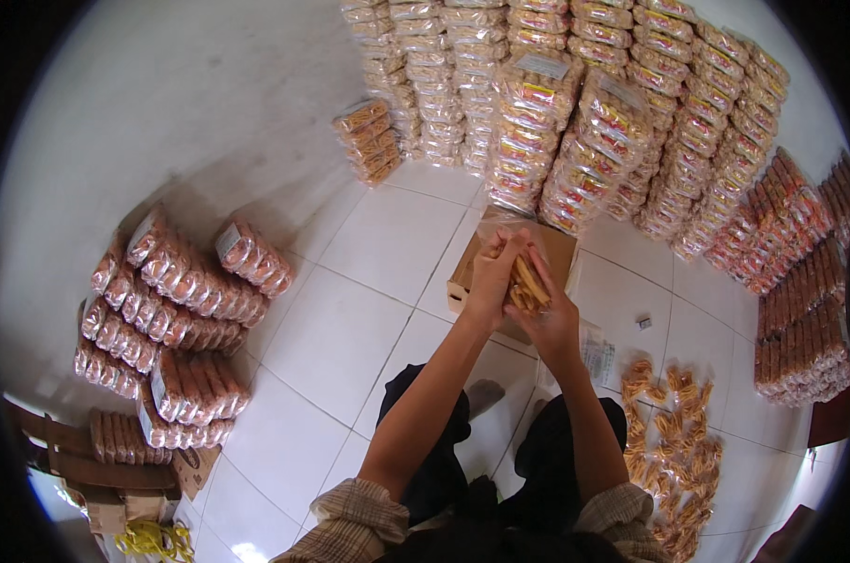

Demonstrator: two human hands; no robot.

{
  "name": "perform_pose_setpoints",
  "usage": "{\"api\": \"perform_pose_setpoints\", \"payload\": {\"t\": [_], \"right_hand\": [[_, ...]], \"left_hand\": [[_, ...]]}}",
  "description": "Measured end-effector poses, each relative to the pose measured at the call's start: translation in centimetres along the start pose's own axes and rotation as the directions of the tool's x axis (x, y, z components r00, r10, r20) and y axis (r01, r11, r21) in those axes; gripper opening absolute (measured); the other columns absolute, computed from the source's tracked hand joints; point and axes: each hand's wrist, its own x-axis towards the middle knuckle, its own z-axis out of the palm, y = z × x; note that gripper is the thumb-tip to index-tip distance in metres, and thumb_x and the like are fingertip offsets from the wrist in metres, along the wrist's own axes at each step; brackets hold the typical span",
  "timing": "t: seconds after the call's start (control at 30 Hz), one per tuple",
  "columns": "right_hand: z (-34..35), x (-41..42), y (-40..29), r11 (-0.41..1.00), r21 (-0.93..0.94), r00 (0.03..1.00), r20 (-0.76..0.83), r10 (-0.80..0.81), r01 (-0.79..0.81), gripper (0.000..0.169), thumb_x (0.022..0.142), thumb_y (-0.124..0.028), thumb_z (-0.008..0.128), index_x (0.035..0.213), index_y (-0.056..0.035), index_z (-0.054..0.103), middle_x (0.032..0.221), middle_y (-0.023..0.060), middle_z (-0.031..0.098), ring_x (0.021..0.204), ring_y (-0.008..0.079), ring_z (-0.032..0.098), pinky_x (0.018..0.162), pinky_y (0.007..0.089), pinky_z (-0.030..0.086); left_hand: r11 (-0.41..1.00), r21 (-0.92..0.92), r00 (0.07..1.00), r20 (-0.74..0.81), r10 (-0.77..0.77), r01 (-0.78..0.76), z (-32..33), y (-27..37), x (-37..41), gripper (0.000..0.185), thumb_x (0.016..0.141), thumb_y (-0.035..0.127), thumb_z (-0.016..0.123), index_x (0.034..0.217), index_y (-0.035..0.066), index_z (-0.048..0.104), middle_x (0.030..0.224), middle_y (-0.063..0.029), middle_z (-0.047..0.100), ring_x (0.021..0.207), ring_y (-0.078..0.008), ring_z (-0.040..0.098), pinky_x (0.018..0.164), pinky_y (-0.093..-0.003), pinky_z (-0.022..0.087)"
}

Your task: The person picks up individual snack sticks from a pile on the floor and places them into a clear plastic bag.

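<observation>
Between my two hands is a clear plastic bag of golden stick snacks (528,285), held above a cardboard box (467,271). My left hand (494,271) grips the bag's left side and its upper end. Around its right side and underneath curves my right hand (553,310). The snack sticks show through the film between the palms, and part of the bag is hidden by my fingers. Beneath the hands, the box's brown top shows on both sides. Clear plastic film (503,224) sticks out past my fingertips.
Many bagged snacks (668,450) lie on the tiled floor (333,310) at right. Tall stacks of wrapped packs (530,134) line the far wall. Brown packs (185,281) are piled at left, others (801,331) at far right. Plastic sheets (597,355) lie beside the box.
</observation>
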Motion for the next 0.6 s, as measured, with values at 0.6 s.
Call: {"api": "perform_pose_setpoints", "payload": {"t": [0.6], "right_hand": [[-2.1,-4.3,16.4,0.918,0.054,0.913,-0.096,0.396,-0.392,0.05,0.078,-0.008,0.066,0.124,-0.0008,0.047,0.103,0.01,0.061,0.088,0.0109,0.058,0.075,0.0226,0.048]], "left_hand": [[0.08,0.99,0.963,0.094,0.254,-0.118,-9.9,-8.6,6.9,0.036,0.073,0.022,0.065,0.096,0.003,0.045,0.093,-0.0145,0.049,0.093,-0.03,0.05,0.074,-0.0411,0.044]]}}
